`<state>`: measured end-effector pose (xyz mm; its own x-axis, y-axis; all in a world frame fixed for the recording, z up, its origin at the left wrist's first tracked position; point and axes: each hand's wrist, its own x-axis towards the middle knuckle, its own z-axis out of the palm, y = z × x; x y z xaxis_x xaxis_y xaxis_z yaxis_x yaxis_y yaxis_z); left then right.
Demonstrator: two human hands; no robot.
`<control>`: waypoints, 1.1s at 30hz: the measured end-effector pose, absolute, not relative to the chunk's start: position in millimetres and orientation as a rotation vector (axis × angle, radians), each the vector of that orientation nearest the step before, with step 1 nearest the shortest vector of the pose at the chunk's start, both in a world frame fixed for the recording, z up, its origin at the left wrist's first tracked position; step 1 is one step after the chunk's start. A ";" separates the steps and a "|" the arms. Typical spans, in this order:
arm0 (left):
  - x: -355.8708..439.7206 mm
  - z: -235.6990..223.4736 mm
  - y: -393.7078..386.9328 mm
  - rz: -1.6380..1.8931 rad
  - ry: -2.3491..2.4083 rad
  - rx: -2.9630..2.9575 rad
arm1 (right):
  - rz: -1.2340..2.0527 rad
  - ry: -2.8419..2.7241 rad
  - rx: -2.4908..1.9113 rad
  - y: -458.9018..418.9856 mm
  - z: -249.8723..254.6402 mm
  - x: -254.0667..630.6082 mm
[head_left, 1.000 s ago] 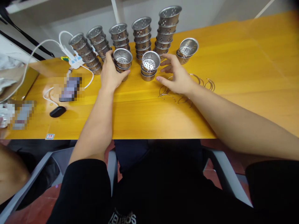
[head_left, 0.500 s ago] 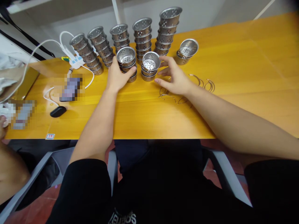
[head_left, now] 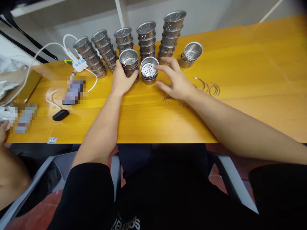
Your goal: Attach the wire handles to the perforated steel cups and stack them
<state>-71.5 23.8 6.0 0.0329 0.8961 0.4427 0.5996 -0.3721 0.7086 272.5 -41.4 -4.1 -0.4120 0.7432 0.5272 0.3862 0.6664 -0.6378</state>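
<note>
Left hand (head_left: 122, 80) is wrapped around a short stack of perforated metal cups (head_left: 129, 65), thumb on the near right side, fingers behind; the grip is closed on the stack, which stands upright on the yellow table (head_left: 148, 115). Just to its right stands a second, lower stack of cups (head_left: 148, 71), close beside the first; whether the two touch cannot be told from this angle.

Right hand (head_left: 174, 81) sits at the right of the lower stack, fingers spread wide and curved toward it. Index finger reaches over near the rim; thumb points at the base. Contact is probably light at most, and the hand holds nothing.

Behind both stacks, along the far edge of the table, a row of five tall stacks of cups (head_left: 146, 40); the leftmost two lean to the left, the rightmost is tallest. A separate pair of cups (head_left: 191, 54) lies tilted further right, well apart from the hands.

Thin wire rings (head_left: 208, 87) lie flat on the table to the right of the right hand, some partly under the wrist.

Left part of the table: a white power strip (head_left: 78, 64) with white cable, and a small black oval object (head_left: 60, 115) near the front edge. Another person's arm (head_left: 11, 179) shows at the lower left corner.
</note>
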 end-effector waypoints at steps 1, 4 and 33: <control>-69.8 6.6 22.9 1.257 1.522 1.990 | 0.532 -2.040 -0.887 -41.1 -3.9 272.6; -63.7 10.5 18.3 1.225 1.527 1.996 | 0.552 -2.045 -0.895 -39.1 -4.8 272.6; -46.1 25.1 -2.9 1.214 1.458 1.981 | 0.538 -2.028 -0.999 23.0 15.0 242.8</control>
